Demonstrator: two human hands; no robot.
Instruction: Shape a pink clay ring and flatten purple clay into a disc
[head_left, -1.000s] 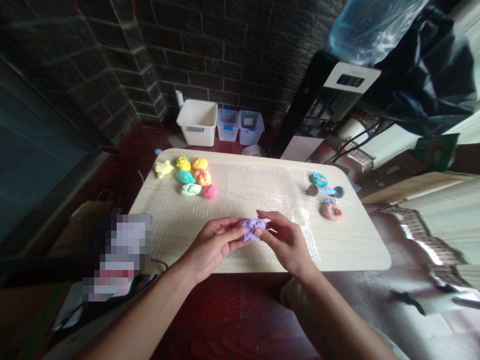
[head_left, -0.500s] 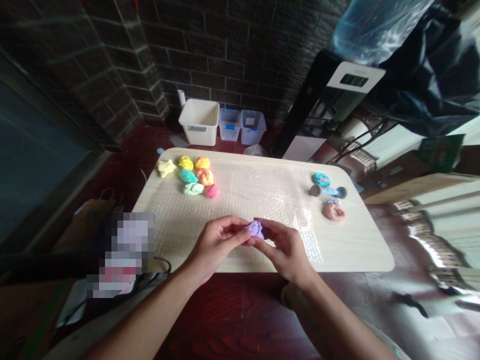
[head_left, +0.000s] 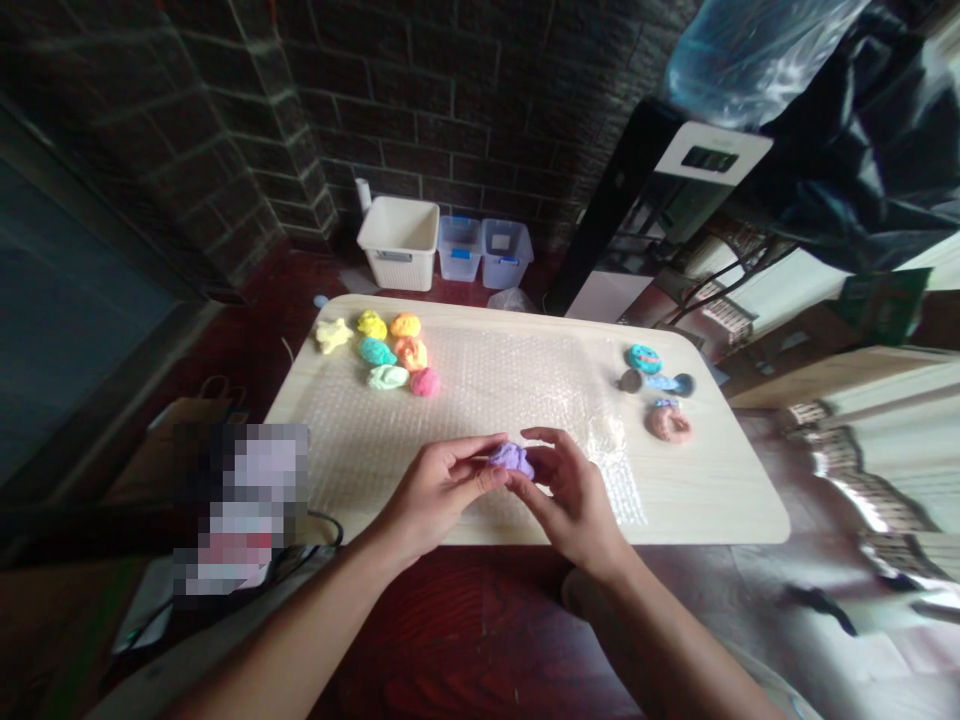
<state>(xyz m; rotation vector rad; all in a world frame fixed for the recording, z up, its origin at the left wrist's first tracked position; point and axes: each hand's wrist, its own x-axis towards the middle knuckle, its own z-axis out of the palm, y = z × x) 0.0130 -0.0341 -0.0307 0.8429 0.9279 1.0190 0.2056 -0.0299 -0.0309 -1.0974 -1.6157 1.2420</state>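
Observation:
A small lump of purple clay (head_left: 511,457) is pinched between both hands over the near edge of a pale wooden table (head_left: 720,490). My left hand (head_left: 433,491) holds it from the left with thumb and fingertips closed on it. My right hand (head_left: 567,489) grips it from the right, fingers curled round it. Under the hands lies a sheet of bubble wrap (head_left: 480,385).
Several coloured clay pieces (head_left: 390,352) lie at the table's far left; a teal piece (head_left: 643,357), blue and grey pieces (head_left: 660,382) and a pink ring (head_left: 668,423) lie at the right. A white bin (head_left: 400,242) and clear boxes (head_left: 484,251) stand by the brick wall.
The purple clay has gone from a wider, spread piece to a tighter lump between the fingers. Both hands stay in nearly the same spot.

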